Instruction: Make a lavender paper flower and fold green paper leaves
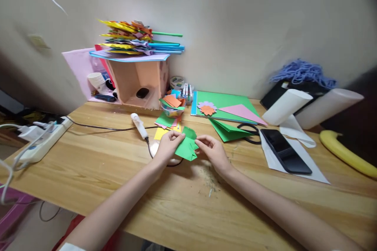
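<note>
A small piece of green paper (185, 151), with cuts along its right side, is held up between my two hands over the table. My left hand (168, 144) pinches its left edge between thumb and fingers. At the opposite edge, the fingertips of my right hand (212, 152) are closed on a cut part of the paper. Just behind, a glue gun (139, 126) lies with its cord, and coloured paper scraps (165, 120) lie beside a small bowl (173, 110) of cut paper. Folded green paper (225, 130) rests to the right, touching black-handled scissors (250, 133).
A peach-coloured box (135, 78) at the back carries a stack of paper flowers (129, 39). At left is a power strip (44, 143) with cables. To the right lie a phone (285, 151), white paper rolls (287, 106), a yellow banana-shaped object (347, 153) and blue yarn (303, 73).
</note>
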Tool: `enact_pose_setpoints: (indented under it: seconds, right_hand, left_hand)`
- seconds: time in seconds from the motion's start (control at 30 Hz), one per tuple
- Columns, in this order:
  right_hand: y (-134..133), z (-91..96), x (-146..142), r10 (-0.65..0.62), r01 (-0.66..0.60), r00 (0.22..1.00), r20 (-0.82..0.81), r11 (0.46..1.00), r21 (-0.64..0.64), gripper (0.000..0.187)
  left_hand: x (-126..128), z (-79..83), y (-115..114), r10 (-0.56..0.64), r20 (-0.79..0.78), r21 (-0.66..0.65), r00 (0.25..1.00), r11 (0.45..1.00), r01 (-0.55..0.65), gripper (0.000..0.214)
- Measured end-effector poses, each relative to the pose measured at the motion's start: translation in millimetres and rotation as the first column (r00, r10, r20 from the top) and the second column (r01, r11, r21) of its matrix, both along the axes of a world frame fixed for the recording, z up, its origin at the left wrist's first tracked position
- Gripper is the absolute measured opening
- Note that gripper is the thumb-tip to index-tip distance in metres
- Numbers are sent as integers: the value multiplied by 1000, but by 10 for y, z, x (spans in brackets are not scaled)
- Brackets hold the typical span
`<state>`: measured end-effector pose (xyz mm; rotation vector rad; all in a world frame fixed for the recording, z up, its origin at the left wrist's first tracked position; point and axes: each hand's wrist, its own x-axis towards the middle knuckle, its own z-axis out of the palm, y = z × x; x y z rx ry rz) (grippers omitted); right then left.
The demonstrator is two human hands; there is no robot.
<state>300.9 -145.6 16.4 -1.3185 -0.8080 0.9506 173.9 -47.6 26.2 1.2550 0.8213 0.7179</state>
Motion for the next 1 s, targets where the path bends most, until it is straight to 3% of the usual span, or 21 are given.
enact_pose_setpoints:
  seconds: [0.13, 0.23, 0.33, 0.53, 0.63, 0.77, 1.0]
  right_hand:
    - [-8, -31, 138, -117, 117, 993, 12, 993, 9, 32]
    - [34, -72, 222, -208, 206, 977, 46, 977, 52, 32]
    - [66, -121, 266, -234, 226, 968, 88, 970, 87, 28]
    - [4, -145, 227, -149, 149, 987, 52, 989, 20, 21]
    - [-39, -126, 206, -147, 133, 977, 155, 987, 94, 18]
    - [-71, -97, 208, -187, 95, 891, 414, 968, 234, 16]
    - [-95, -105, 260, -167, -23, 735, 657, 962, 271, 26]
  left_hand:
    - [109, -34, -64, -118, 18, -115, 993, 986, 120, 36]
    - [80, -33, -130, -241, 71, -239, 968, 938, 251, 43]
    - [29, -26, -185, -322, 73, -252, 944, 910, 330, 43]
    - [-13, -84, -166, -260, 27, -269, 965, 928, 257, 30]
    - [-18, -109, -143, -245, -30, -262, 969, 937, 229, 29]
    - [-20, -90, -142, -199, -65, -266, 978, 948, 175, 28]
    - [-42, -76, -129, -216, 6, -341, 976, 918, 205, 31]
